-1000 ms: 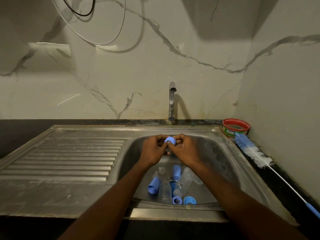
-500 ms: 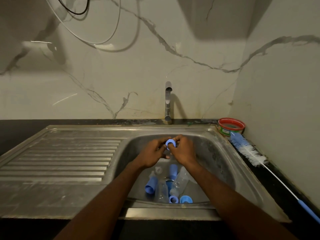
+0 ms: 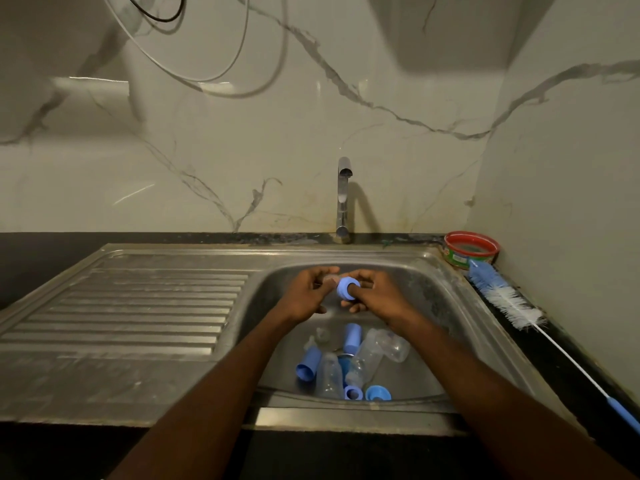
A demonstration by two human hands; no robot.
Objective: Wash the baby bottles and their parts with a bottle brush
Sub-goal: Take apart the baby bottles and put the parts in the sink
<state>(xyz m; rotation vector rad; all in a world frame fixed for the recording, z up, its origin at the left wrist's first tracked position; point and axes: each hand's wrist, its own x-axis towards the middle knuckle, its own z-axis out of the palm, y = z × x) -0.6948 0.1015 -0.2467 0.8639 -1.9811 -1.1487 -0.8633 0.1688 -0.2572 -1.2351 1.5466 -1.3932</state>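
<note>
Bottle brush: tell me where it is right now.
The bottle brush lies untouched on the dark counter along the sink's right edge in the head view, its bristle end by the red tub in the corner.

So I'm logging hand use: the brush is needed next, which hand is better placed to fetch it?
Right. The bottle brush lies on the counter right of the sink, nearest the right hand; that hand must first release the blue ring.

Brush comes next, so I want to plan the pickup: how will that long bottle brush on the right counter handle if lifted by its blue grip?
The bottle brush probably feels light: thin wire stem, fluffy bristles. Lifted by the blue grip, the long stem may flex and the bristle head sag. It lies close to the sink rim, so a nudge might slide it in.
</note>
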